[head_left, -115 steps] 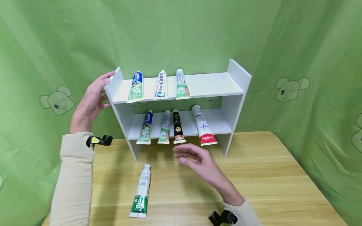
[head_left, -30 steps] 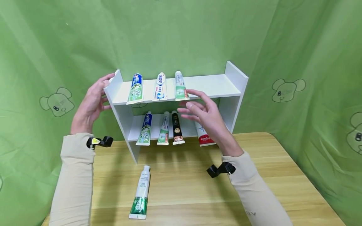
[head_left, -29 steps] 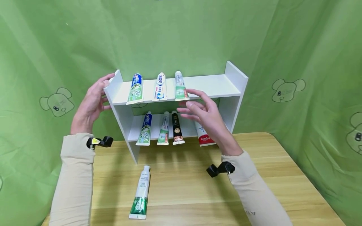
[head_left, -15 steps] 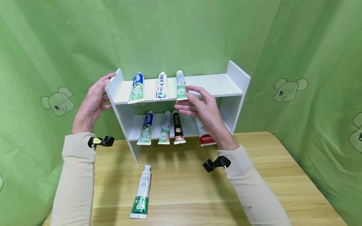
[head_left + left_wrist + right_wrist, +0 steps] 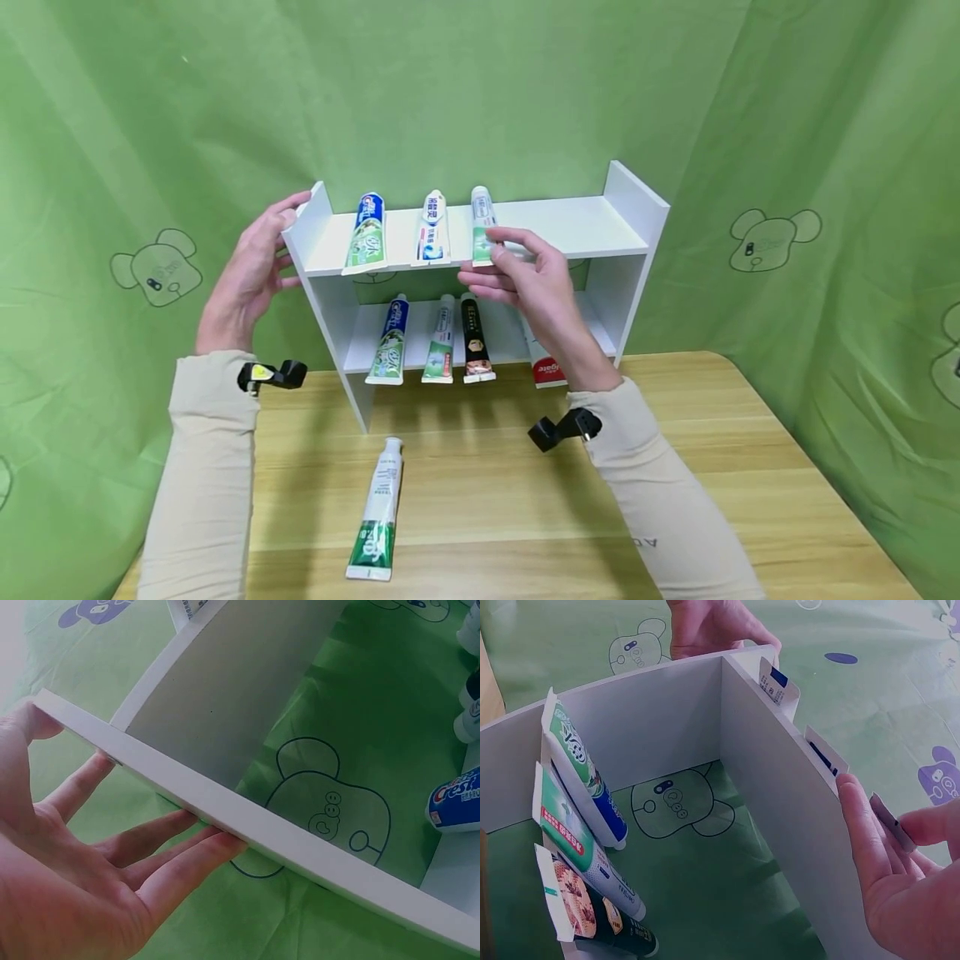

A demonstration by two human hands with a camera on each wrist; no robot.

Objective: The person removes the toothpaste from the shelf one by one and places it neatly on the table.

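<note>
My right hand (image 5: 536,279) pinches the green-and-white toothpaste tube (image 5: 482,227) on the white shelf's (image 5: 570,225) top tier. My left hand (image 5: 251,275), fingers straight, steadies its side panel.

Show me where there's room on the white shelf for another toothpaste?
The top shelf is bare from the right hand, pinching the third tube, to the right wall. The lower shelf has a smaller gap past the red-ended tube. The left halves are crowded.
</note>
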